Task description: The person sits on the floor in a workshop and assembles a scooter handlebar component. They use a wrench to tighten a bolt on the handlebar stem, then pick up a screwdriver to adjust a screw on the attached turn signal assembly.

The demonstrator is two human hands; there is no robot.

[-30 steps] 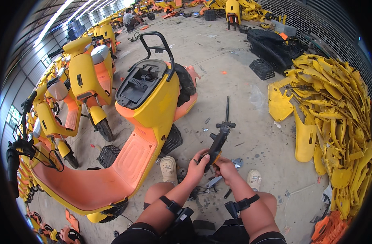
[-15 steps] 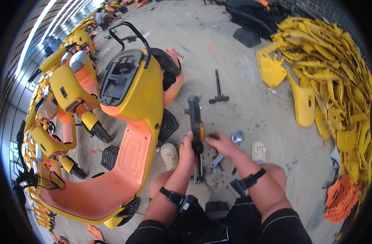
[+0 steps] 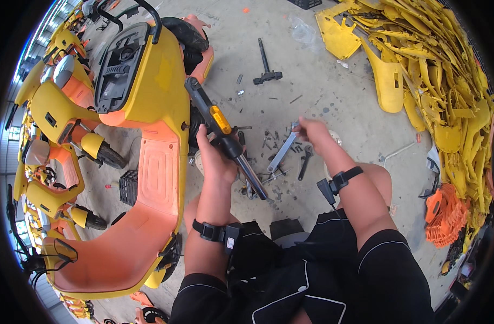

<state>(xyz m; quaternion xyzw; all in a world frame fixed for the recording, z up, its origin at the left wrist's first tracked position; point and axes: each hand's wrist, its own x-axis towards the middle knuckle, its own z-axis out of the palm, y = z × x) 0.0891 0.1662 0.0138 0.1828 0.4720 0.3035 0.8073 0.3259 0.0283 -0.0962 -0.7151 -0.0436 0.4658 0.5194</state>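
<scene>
My left hand (image 3: 219,159) is wrapped round a scooter front fork leg (image 3: 225,141), a black tube with an orange reflector (image 3: 220,120) and a shiny silver lower end. It is held at a slant, dark end up and away, silver end toward my knees. My right hand (image 3: 313,132) is apart from it, fingers curled over the upper end of a grey-blue adjustable wrench (image 3: 282,153). Whether the fingers grip that wrench or only cover it is hidden. Beside it on the floor lie a dark wrench (image 3: 306,162) and several small bolts.
A yellow and orange scooter body (image 3: 160,162) stands close on my left, with more scooters (image 3: 63,119) behind. Ahead lies a black T-shaped steering stem (image 3: 266,65). On the right rise a heap of yellow panels (image 3: 430,70) and a stack of orange parts (image 3: 446,213).
My right hand has left the fork leg and moved right, over the wrench. My left hand has tilted the fork leg, its top swinging left. The view has tipped downward.
</scene>
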